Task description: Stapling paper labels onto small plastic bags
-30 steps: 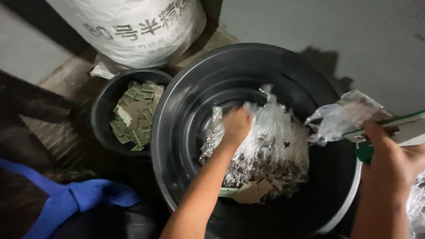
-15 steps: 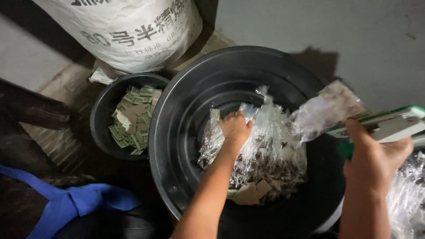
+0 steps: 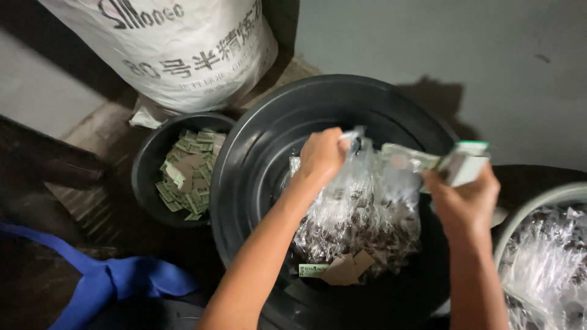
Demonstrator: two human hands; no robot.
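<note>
lower right of the frame, the right hand [image 3: 468,198] is fisted round a small green-and-white card packet [image 3: 465,162], fingers curled tight. left of it, mid-frame, the left hand [image 3: 321,160] pinches the top of a clear crinkled plastic bag [image 3: 361,214], fingertips closed on the film. that bag runs long from the pinch down toward the bottom of the frame, resting inside the big round black plastic tub [image 3: 257,159]. the left hand is the nearer one to it. further off, centre left, a smaller black bucket of green paper slips [image 3: 186,171]; top, a white woven sack [image 3: 183,49].
</note>
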